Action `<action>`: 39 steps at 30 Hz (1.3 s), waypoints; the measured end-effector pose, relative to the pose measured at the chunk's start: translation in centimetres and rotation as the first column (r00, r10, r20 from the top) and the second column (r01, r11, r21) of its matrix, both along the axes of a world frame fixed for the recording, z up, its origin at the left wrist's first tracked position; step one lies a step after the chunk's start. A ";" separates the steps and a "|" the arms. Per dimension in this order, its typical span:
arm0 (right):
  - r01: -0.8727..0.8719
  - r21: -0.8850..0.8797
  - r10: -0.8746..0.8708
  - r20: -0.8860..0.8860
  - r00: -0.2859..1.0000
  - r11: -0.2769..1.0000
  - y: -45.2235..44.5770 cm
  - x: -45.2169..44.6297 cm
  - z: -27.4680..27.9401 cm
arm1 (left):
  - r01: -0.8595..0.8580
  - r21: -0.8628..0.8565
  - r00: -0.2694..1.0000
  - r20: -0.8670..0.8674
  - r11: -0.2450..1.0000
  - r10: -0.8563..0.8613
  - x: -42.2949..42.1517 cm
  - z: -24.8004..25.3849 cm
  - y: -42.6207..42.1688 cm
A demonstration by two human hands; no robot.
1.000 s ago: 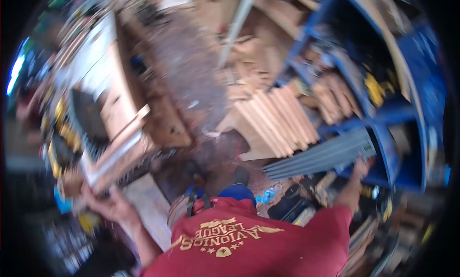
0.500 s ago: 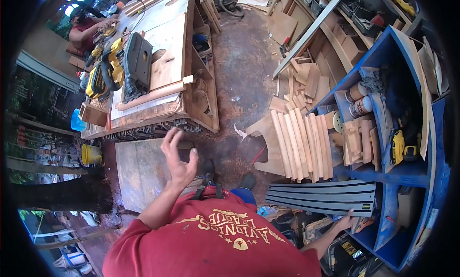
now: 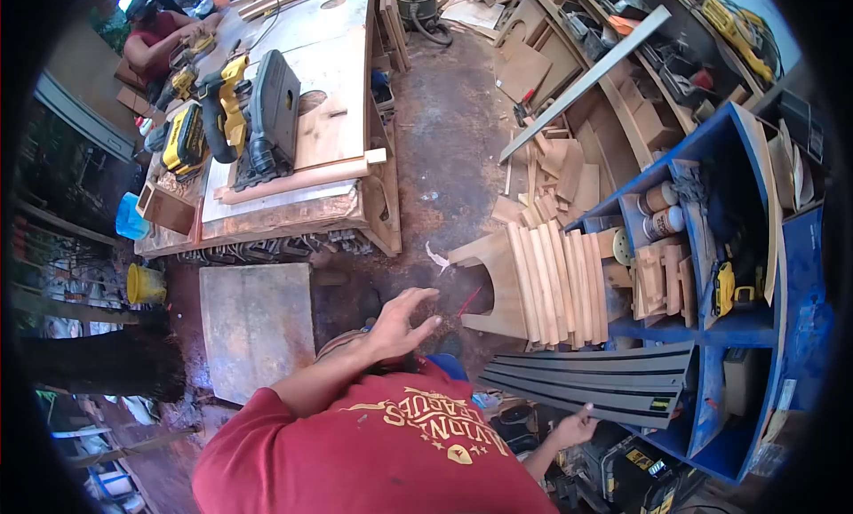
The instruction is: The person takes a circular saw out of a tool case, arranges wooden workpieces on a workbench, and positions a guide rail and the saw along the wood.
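Observation:
A long grey panel with black stripes (image 3: 591,379) lies between the stacked wooden strips and the blue shelf. My right hand (image 3: 575,425) is at its lower edge near the right end, fingers curled, the thumb against the panel. My left hand (image 3: 404,323) is raised in front of my red shirt, fingers apart and holding nothing. Right of it, a row of pale wooden strips (image 3: 555,287) rests on a cut-out wooden board (image 3: 498,283).
A workbench (image 3: 298,203) at the left bears a yellow and black saw (image 3: 267,114). Another person (image 3: 160,43) works behind it. A blue shelf (image 3: 737,336) holds cans and wood pieces. A yellow bucket (image 3: 145,284) stands at the left.
Since the earlier frames, my left hand has moved right, across the front of my body. My right hand and the panel's right end have shifted slightly left and down in view.

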State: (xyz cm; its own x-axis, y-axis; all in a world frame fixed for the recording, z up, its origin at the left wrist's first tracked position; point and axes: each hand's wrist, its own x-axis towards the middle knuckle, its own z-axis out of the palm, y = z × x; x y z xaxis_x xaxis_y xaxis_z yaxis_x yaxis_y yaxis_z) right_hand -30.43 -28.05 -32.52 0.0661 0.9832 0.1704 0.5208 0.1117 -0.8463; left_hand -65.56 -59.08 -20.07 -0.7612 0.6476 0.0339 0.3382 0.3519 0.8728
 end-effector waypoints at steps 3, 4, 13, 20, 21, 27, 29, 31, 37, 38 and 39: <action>-0.098 0.319 0.083 0.059 0.995 0.943 -2.6 -5.7 11.5 | 0.105 0.062 0.992 0.063 0.993 -0.109 -2.2 -0.4 -0.5; -0.183 0.394 0.146 0.124 0.982 0.900 -2.8 -7.8 14.9 | 0.157 0.091 0.986 0.038 0.983 -0.161 -2.9 -1.0 -0.4; -0.770 0.209 0.769 0.102 0.631 0.603 -12.5 -41.3 33.3 | 0.254 0.443 0.875 0.273 0.860 -0.399 -9.6 -2.4 0.1; -0.945 0.119 0.945 0.090 0.315 0.304 -15.1 -57.0 30.1 | -0.375 0.443 0.842 0.530 0.814 0.099 -17.7 1.4 -4.1; -0.960 0.044 0.953 0.119 0.278 0.275 -15.2 -55.8 28.5 | -0.411 0.454 0.852 0.501 0.791 0.155 -19.3 1.2 -4.0; -0.855 -0.284 0.900 0.119 0.418 0.435 -17.5 -38.1 12.9 | -0.517 0.441 0.769 0.616 0.733 0.172 -27.1 2.7 -4.6; -0.783 -0.353 0.808 -0.113 0.579 0.512 -17.9 -35.6 8.4 | -0.449 0.421 0.773 0.626 0.788 0.106 -28.5 3.2 -5.4; -0.769 -0.339 0.771 -0.165 0.616 0.542 -18.2 -36.8 8.7 | -0.291 0.421 0.884 0.462 0.859 0.073 -28.0 6.4 -7.1; -0.808 -0.287 0.837 -0.035 0.546 0.515 -17.5 -43.1 14.8 | -0.534 0.303 0.497 -0.643 0.789 0.583 -25.5 15.6 -18.5; -0.828 -0.276 0.851 -0.060 0.522 0.488 -17.0 -43.9 14.8 | -0.613 0.313 0.429 -0.639 0.725 0.638 -25.7 16.1 -19.7; -0.844 -0.236 0.851 -0.103 0.515 0.482 -16.3 -45.3 11.8 | -0.623 0.342 0.446 -0.583 0.704 0.679 -26.2 15.3 -20.7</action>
